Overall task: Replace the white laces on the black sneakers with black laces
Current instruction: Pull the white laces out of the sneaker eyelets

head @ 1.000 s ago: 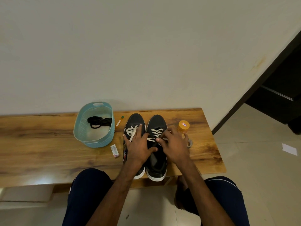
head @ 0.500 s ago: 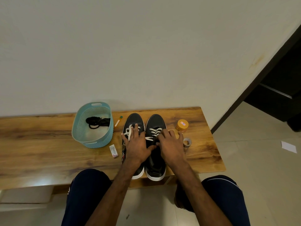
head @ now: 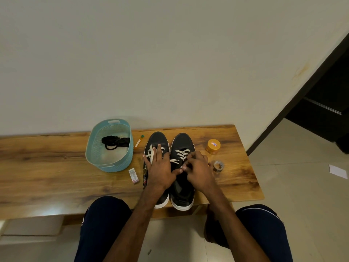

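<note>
Two black sneakers stand side by side on the wooden bench (head: 56, 173), toes toward the wall. The left sneaker (head: 157, 140) and the right sneaker (head: 184, 142) both carry white laces (head: 181, 154). My left hand (head: 160, 169) lies flat over the left sneaker with fingers spread on its laces. My right hand (head: 198, 169) is over the right sneaker, its fingertips pinching the white lace near the lower eyelets. Black laces (head: 115, 142) lie bundled inside a light blue basket (head: 90, 148) left of the shoes.
A yellow-lidded jar (head: 213, 146) and a tape roll (head: 218, 165) sit right of the shoes. A small white box (head: 133, 175) and a thin stick (head: 138, 141) lie between basket and shoes. My knees are under the bench's front edge. Tiled floor and a dark doorway lie to the right.
My right hand has drawn slightly back toward me along the right sneaker's laces. My left hand stays on the left sneaker.
</note>
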The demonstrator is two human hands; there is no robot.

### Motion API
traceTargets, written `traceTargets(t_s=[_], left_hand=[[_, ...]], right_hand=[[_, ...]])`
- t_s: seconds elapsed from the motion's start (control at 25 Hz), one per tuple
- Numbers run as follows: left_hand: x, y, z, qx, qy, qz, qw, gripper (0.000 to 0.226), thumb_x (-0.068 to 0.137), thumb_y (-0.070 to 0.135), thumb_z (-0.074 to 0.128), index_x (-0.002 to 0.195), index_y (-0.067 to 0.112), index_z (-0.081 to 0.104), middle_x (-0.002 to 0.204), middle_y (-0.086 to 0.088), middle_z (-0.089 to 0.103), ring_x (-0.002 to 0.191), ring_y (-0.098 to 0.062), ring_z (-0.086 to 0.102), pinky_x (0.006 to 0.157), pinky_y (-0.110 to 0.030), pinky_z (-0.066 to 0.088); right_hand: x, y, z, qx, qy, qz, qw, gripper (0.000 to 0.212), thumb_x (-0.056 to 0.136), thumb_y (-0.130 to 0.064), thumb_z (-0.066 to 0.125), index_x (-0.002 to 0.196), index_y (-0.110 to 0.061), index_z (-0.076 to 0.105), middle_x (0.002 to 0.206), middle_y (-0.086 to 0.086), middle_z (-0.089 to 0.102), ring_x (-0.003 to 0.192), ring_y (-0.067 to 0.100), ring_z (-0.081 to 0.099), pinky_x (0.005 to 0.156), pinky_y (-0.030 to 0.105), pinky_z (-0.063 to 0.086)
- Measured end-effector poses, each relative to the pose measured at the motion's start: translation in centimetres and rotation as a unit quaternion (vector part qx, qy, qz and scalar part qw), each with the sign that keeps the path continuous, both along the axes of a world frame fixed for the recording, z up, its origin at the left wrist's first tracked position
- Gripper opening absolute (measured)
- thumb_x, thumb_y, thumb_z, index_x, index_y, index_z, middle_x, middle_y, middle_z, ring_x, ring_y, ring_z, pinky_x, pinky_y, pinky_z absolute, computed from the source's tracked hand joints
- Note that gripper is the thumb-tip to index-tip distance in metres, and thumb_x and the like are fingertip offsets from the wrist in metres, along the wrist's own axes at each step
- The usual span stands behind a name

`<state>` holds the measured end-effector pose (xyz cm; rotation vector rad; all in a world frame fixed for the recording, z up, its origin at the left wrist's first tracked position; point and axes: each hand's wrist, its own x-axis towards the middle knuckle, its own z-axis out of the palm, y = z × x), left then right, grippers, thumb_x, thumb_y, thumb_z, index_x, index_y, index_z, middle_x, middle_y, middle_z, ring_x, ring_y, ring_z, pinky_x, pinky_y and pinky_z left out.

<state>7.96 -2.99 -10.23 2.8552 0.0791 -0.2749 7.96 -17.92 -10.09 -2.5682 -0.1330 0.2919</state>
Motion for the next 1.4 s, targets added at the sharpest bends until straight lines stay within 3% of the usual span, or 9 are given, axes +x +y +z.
traceTargets(t_s=[0.08, 0.2, 0.28, 0.44, 0.64, 0.88, 1.0, 1.12, 1.4], left_hand=[[0.0, 0.2, 0.1, -0.010, 0.000, 0.009, 1.000, 0.082, 0.087, 0.068, 0.054, 0.150, 0.020, 0.032, 0.166, -0.011, -0.002, 0.153, -0.028, -0.006, 0.118, -0.063, -0.007], [0.0, 0.5, 0.3, -0.018, 0.021, 0.031, 0.999, 0.088, 0.084, 0.072, 0.053, 0.151, 0.019, 0.031, 0.166, -0.012, 0.000, 0.153, -0.030, -0.002, 0.118, -0.064, -0.004], [0.0, 0.5, 0.3, -0.029, 0.036, 0.035, 0.998, 0.091, 0.083, 0.073, 0.054, 0.151, 0.017, 0.030, 0.166, -0.012, 0.000, 0.153, -0.031, 0.000, 0.118, -0.065, -0.002], [-0.1, 0.2, 0.4, -0.033, 0.032, 0.043, 0.998, 0.094, 0.084, 0.072, 0.053, 0.153, 0.015, 0.024, 0.166, -0.012, 0.001, 0.153, -0.030, 0.002, 0.118, -0.065, 0.002], [-0.3, 0.1, 0.3, -0.032, 0.026, 0.045, 0.998, 0.093, 0.088, 0.070, 0.050, 0.154, 0.012, 0.019, 0.166, -0.014, 0.000, 0.153, -0.030, 0.003, 0.118, -0.065, 0.002], [-0.3, 0.1, 0.3, -0.039, 0.030, 0.049, 0.998, 0.095, 0.088, 0.067, 0.053, 0.155, 0.012, 0.013, 0.165, -0.016, -0.002, 0.153, -0.031, 0.005, 0.118, -0.066, 0.003], [-0.2, 0.2, 0.4, -0.047, 0.038, 0.052, 0.997, 0.094, 0.089, 0.064, 0.054, 0.155, 0.013, 0.012, 0.165, -0.016, -0.002, 0.153, -0.031, 0.005, 0.117, -0.067, 0.004], [-0.1, 0.2, 0.4, -0.051, 0.048, 0.054, 0.996, 0.093, 0.089, 0.063, 0.055, 0.156, 0.013, 0.013, 0.165, -0.016, -0.003, 0.152, -0.032, 0.006, 0.116, -0.068, 0.005], [-0.3, -0.7, 1.0, -0.021, -0.033, -0.013, 0.999, 0.072, 0.092, 0.059, 0.054, 0.151, 0.026, 0.029, 0.166, -0.008, 0.006, 0.153, -0.026, 0.007, 0.113, -0.066, -0.008]], right_hand=[[0.2, -1.0, 0.9, 0.143, -0.001, -0.050, 0.988, 0.005, 0.095, -0.019, 0.063, 0.095, -0.021, 0.068, 0.124, -0.006, 0.049, 0.122, 0.017, 0.044, 0.101, 0.039, 0.039], [0.5, -3.4, 4.0, 0.425, 0.009, -0.087, 0.901, 0.015, 0.095, -0.018, 0.059, 0.084, -0.024, 0.068, 0.108, -0.003, 0.061, 0.107, 0.010, 0.057, 0.085, 0.023, 0.042], [0.4, -4.3, 5.0, 0.469, 0.040, -0.094, 0.877, 0.020, 0.089, -0.028, 0.056, 0.074, -0.027, 0.070, 0.096, -0.006, 0.069, 0.093, 0.003, 0.062, 0.083, 0.026, 0.042], [-0.3, -2.3, 2.9, 0.104, -0.050, -0.068, 0.991, 0.014, 0.095, -0.037, 0.060, 0.097, -0.023, 0.061, 0.103, -0.007, 0.062, 0.097, 0.011, 0.058, 0.093, 0.043, 0.047], [-0.3, 0.2, 0.3, -0.105, -0.083, 0.055, 0.989, 0.032, 0.102, -0.040, 0.047, 0.129, -0.024, 0.055, 0.134, -0.002, 0.047, 0.125, 0.019, 0.042, 0.105, 0.043, 0.034], [0.1, 0.4, 0.3, -0.136, -0.075, 0.065, 0.986, 0.027, 0.097, -0.023, 0.056, 0.124, -0.022, 0.061, 0.137, 0.000, 0.041, 0.126, 0.020, 0.037, 0.104, 0.042, 0.035], [0.1, -0.7, 1.8, 0.023, -0.095, -0.013, 0.995, 0.014, 0.099, -0.014, 0.054, 0.108, -0.015, 0.064, 0.125, 0.001, 0.046, 0.113, 0.016, 0.045, 0.095, 0.039, 0.044], [0.9, -4.8, 3.7, 0.222, -0.145, -0.157, 0.951, 0.018, 0.104, -0.015, 0.048, 0.095, -0.017, 0.063, 0.108, 0.002, 0.050, 0.096, 0.015, 0.052, 0.080, 0.034, 0.046], [0.9, -4.3, 2.3, 0.035, -0.099, -0.137, 0.985, 0.023, 0.103, -0.022, 0.049, 0.110, -0.010, 0.068, 0.116, 0.005, 0.057, 0.102, 0.023, 0.055, 0.084, 0.041, 0.049]])
